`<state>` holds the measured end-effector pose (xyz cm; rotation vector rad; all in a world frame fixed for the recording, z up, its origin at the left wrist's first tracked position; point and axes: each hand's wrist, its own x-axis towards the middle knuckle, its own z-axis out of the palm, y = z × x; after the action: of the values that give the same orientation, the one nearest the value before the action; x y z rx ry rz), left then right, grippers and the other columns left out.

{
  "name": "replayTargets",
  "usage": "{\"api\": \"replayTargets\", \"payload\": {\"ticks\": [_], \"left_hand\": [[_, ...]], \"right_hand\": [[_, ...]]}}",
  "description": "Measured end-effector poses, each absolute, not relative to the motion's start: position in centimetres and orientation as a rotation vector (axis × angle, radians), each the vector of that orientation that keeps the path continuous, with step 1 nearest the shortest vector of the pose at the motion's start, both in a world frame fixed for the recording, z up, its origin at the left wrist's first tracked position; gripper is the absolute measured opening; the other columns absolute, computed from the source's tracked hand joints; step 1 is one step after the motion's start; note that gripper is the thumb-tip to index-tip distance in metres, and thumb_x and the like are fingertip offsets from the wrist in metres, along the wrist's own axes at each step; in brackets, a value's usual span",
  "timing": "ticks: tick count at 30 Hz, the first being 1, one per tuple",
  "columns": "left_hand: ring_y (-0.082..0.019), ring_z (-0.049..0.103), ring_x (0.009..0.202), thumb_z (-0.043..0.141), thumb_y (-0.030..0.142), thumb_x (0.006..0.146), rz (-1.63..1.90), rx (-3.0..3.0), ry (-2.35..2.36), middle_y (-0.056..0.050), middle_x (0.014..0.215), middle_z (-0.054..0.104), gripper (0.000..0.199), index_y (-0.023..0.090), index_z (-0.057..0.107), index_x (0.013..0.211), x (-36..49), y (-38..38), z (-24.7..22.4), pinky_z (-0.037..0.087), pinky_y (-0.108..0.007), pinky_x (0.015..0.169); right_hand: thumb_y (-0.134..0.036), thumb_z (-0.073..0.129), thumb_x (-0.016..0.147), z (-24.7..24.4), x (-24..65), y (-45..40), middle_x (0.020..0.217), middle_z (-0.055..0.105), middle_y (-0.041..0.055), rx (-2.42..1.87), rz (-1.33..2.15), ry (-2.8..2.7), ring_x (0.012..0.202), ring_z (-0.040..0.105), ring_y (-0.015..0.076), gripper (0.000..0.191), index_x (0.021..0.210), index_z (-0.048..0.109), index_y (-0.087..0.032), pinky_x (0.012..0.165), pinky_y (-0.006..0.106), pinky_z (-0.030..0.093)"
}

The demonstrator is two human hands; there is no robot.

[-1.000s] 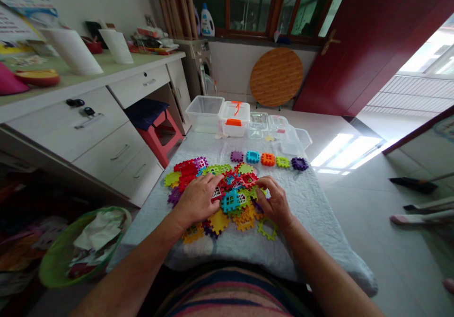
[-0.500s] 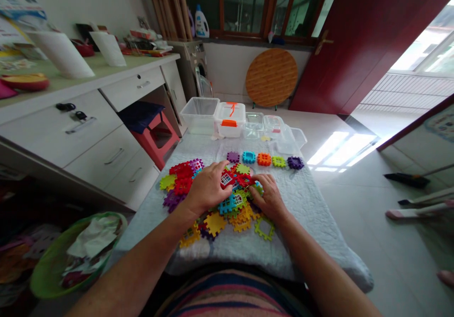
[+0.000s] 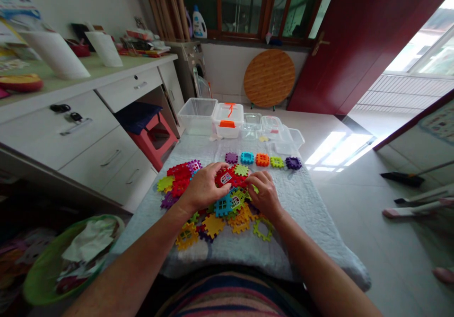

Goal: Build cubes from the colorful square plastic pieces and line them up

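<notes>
Over a heap of colourful interlocking plastic tiles, my left hand [image 3: 205, 188] grips a red tile [image 3: 224, 180] with a white window grid between thumb and fingers. My right hand [image 3: 265, 193] has its fingers pinched together at the edge of another red tile [image 3: 241, 181], just right of the first. Whether the two red tiles are joined, I cannot tell. A light green tile [image 3: 241, 170] lies right behind them. Below my hands are a blue tile [image 3: 222, 205], yellow tiles [image 3: 213, 225] and a green frame tile [image 3: 263, 230]. More red tiles [image 3: 180, 186] sit left of my left hand.
Behind the heap runs a row of several tiles, among them an orange one [image 3: 262, 160]. A clear bin [image 3: 197, 116], a lidded box [image 3: 227, 120] with an orange latch and smaller clear containers [image 3: 252, 124] line the far edge of the cloth-covered table [image 3: 305, 213].
The red window tile in my left hand has turned slightly and lies flatter. My right fingers have closed in leftward onto the neighbouring red tile. The whole view has shifted a little.
</notes>
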<state>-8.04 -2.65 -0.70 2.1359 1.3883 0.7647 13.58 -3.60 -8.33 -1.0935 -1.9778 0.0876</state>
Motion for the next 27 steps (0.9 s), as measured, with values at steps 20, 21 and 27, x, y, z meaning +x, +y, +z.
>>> {"api": "replayTargets", "payload": {"ticks": [20,21,27], "left_hand": [[-0.026,0.059,0.117,0.064,0.023,0.074,0.476,2.522,1.345,-0.01,0.127,0.064,0.054,0.019,0.056,0.127,-8.3,-3.9,-1.8,0.044,-0.041,0.105],[-0.026,0.058,0.118,0.064,0.021,0.073,0.439,2.556,1.311,-0.01,0.129,0.063,0.056,0.018,0.055,0.129,-8.4,-3.9,-1.8,0.044,-0.042,0.106],[-0.026,0.054,0.124,0.063,0.013,0.071,0.295,2.616,1.225,-0.01,0.135,0.059,0.063,0.018,0.053,0.132,-8.9,-3.4,-1.7,0.04,-0.041,0.11]], "right_hand": [[-0.014,0.051,0.087,-7.7,14.4,-4.4,0.082,0.062,0.0042,-1.131,0.192,-1.809,0.08,0.058,0.019,0.013,0.091,0.062,-0.02,0.076,0.034,0.048],[-0.014,0.051,0.087,-7.9,14.6,-4.3,0.08,0.062,0.0037,-1.15,0.198,-1.791,0.078,0.058,0.0185,0.013,0.09,0.062,-0.02,0.075,0.033,0.048],[-0.013,0.05,0.086,-8.8,15.2,-4.0,0.079,0.059,0.0019,-1.22,0.218,-1.721,0.073,0.056,0.0156,0.015,0.091,0.062,-0.02,0.07,0.028,0.047]]}}
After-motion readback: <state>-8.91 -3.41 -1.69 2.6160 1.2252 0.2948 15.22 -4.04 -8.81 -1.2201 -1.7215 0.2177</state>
